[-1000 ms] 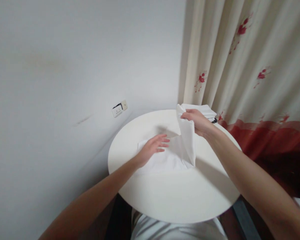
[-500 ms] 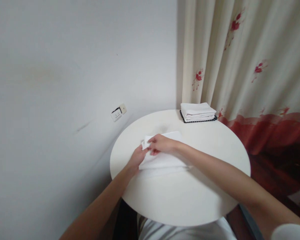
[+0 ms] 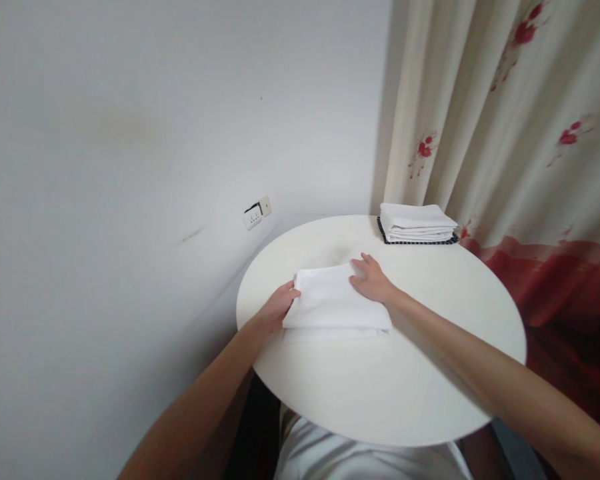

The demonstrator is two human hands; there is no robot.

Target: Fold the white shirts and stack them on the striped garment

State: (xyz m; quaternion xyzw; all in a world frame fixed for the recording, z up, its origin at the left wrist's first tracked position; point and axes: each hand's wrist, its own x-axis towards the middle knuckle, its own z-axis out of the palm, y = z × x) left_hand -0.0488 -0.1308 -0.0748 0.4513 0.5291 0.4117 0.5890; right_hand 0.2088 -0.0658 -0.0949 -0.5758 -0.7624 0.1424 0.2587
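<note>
A folded white cloth [image 3: 335, 300] lies flat on the round white table [image 3: 380, 393], with a lower layer showing along its near edge. My left hand [image 3: 279, 305] is closed on the cloth's left edge, thumb on top; part of its fingers is hidden. At the far right corner, my right hand [image 3: 373, 280] touches the cloth with its fingers spread.
Toward the back right of the table stands a stack of folded white cloths [image 3: 417, 223] on a dark mat with a stitched-looking edge [image 3: 420, 242]. A wall with a socket [image 3: 253, 217] borders the table's left side. Floral curtains [image 3: 445, 120] hang behind the stack.
My right hand has moved from the cloth's far left corner to its far right corner, and its fingers have spread. The raised left corner now lies flat. The view has shifted slightly.
</note>
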